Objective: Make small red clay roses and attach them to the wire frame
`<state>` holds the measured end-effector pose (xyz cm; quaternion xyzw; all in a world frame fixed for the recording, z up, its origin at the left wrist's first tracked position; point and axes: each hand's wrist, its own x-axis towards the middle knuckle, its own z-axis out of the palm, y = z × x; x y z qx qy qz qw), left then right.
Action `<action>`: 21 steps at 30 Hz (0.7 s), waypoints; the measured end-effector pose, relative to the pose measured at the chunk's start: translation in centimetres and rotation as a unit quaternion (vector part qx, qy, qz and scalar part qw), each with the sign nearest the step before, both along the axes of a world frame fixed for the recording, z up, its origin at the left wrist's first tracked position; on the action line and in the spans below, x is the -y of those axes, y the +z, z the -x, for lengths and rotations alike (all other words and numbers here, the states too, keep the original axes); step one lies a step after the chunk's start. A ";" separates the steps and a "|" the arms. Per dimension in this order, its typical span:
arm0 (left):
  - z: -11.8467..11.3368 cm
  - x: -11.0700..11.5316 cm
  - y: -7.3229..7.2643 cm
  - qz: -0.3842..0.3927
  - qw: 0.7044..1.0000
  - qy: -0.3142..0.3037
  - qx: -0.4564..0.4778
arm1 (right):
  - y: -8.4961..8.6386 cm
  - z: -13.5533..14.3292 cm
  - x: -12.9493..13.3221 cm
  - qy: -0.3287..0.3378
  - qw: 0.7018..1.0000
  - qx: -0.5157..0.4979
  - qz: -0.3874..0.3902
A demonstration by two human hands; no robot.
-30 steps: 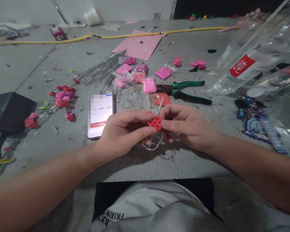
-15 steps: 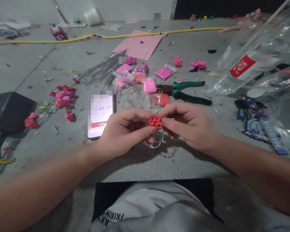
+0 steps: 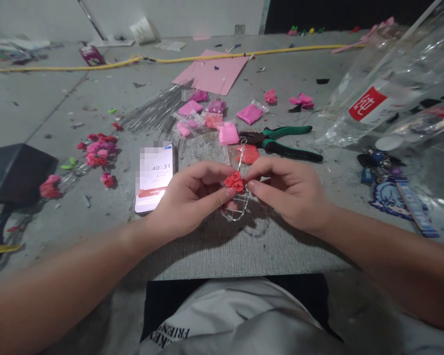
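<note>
My left hand [image 3: 198,195] is closed on the left side of a small silvery wire frame [image 3: 234,217], its thumb just below a cluster of red clay roses [image 3: 235,181]. The frame has a rounded lower loop with cross wires and a twisted stem rising above the flowers. From the right, my right hand [image 3: 281,190] pinches the frame's edge close beside the roses, thumb against forefinger. The fingers behind the frame are partly hidden. Just beyond lie green-handled pliers [image 3: 284,140] and a packet of red clay [image 3: 248,154].
A phone [image 3: 154,177] lies left of my hands. Behind are clay packets [image 3: 250,113], thin wires [image 3: 155,108] and pink paper [image 3: 214,71]. Finished clay flowers [image 3: 98,148] lie at left beside a black box [image 3: 18,170]. Plastic bottles [image 3: 368,106] and keys [image 3: 379,160] are at right.
The roses and wire frame have tilted and shifted slightly up and left, showing more of the cross wires. My right thumb has moved off the roses to the frame's edge.
</note>
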<state>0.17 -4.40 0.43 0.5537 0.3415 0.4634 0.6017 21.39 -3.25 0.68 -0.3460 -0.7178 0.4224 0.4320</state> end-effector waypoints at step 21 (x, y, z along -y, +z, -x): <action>0.9 -1.2 -1.8 0.060 0.982 0.077 -0.164 | -0.8 -1.4 -3.2 0.004 0.930 0.302 -0.208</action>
